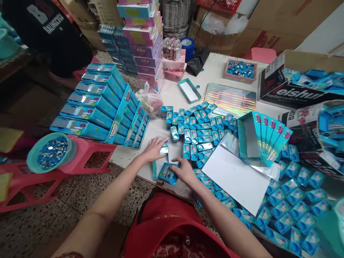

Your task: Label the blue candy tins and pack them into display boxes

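Observation:
My left hand (153, 149) is closed around a small blue pack (164, 150) above an open box tray (157, 169) near the table's front edge. Just right of it, my right hand (184, 171), fingers bent, grips the edge of a flat blue box (168, 174) that lies over the tray's side. Many small blue packs (193, 136) stand in rows right of my hands. A white sheet (236, 175) lies further right, with a blue display box (249, 139) at its upper edge.
Filled blue display boxes (94, 104) are stacked at left. A teal bowl (52, 152) sits on a red stool (88, 157). Behind are pink and purple boxes (146, 50), an empty tray (189, 90) and a black carton (279, 86). A person in black (53, 39) is at upper left.

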`<state>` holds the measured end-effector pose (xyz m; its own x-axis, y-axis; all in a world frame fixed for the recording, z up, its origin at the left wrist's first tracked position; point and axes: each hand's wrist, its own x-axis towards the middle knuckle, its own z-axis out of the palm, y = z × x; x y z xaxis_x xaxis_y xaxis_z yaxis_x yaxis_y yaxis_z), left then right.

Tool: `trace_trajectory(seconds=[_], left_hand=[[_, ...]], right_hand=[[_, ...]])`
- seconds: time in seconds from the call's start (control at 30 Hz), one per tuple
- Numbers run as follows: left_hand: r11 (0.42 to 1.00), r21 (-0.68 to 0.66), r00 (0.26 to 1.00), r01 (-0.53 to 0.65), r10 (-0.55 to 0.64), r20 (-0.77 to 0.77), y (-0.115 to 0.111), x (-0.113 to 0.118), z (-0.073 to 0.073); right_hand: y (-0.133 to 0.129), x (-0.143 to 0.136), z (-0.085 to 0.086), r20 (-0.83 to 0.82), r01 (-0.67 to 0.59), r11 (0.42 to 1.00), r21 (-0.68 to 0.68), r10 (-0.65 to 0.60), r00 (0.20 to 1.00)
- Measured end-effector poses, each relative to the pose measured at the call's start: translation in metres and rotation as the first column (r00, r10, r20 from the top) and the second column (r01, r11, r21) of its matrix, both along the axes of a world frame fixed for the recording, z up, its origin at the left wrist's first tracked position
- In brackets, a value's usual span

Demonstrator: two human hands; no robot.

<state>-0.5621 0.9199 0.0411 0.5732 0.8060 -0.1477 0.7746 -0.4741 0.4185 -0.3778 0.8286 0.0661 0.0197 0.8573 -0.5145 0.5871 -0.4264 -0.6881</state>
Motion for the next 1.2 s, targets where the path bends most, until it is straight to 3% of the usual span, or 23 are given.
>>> trace_trajectory(seconds=[0.1,0.2,0.3,0.37,0.43,0.53,0.63,0.73,0.83,0.97,1.07,1.13,1.2], left_hand=[[0.991,0.012,0.973,-0.131,0.126,0.193,-0.016,-0.014,0.013],[0.993,-0.039,0.956,-0.111,0.117,0.27,-0.051,-0.021,0.016],[0.989,-0.039,0.983,-0.141,0.145,0.117,-0.083,-0.014,0.007],[0.981,0.015,0.98,-0.196,0.196,-0.028,-0.092,-0.006,0.0],[0.978,0.076,0.97,-0.196,0.205,-0.131,-0.093,-0.001,-0.006],[0.98,0.162,0.969,-0.115,0.147,-0.201,-0.087,-0.001,-0.012],[0.984,0.175,0.978,-0.023,0.058,-0.202,-0.081,-0.003,-0.022],[0.982,0.186,0.98,-0.035,0.07,-0.187,-0.071,0.001,-0.032],[0.966,0.222,0.964,-0.13,0.175,-0.199,-0.062,0.006,-0.032],[0.968,0.211,0.971,-0.135,0.172,-0.168,-0.061,0.015,-0.011],[0.969,0.174,0.984,-0.177,0.175,0.029,-0.063,0.043,0.005],[0.947,0.092,0.937,-0.308,0.286,0.2,-0.061,0.078,0.006],[0.893,-0.03,0.853,-0.45,0.439,0.283,-0.057,0.119,-0.001]], right_hand=[[0.004,-0.027,-0.018,-0.061,0.102,0.994,-0.043,-0.104,0.993],[0.011,-0.041,-0.029,-0.263,0.247,0.96,-0.134,-0.275,0.925],[0.01,-0.044,-0.039,-0.345,0.293,0.941,-0.169,-0.335,0.877],[0.0,-0.043,-0.047,-0.326,0.32,0.936,-0.147,-0.352,0.878],[-0.014,-0.042,-0.055,-0.24,0.301,0.952,-0.064,-0.307,0.921],[-0.036,-0.045,-0.068,0.022,0.092,0.995,0.048,-0.093,0.995],[-0.045,-0.051,-0.081,0.203,-0.084,0.996,-0.01,0.084,0.975],[-0.041,-0.055,-0.088,0.265,-0.139,0.989,-0.049,0.147,0.953],[-0.035,-0.056,-0.087,0.273,-0.155,0.985,-0.076,0.17,0.947],[-0.034,-0.046,-0.07,0.254,-0.132,0.988,-0.08,0.149,0.956],[-0.048,-0.022,-0.049,0.178,-0.076,0.978,0.192,0.041,0.983],[-0.062,-0.001,-0.036,0.127,-0.024,0.915,0.403,-0.03,0.991],[-0.075,0.02,-0.028,0.118,0.007,0.857,0.514,-0.078,0.99]])
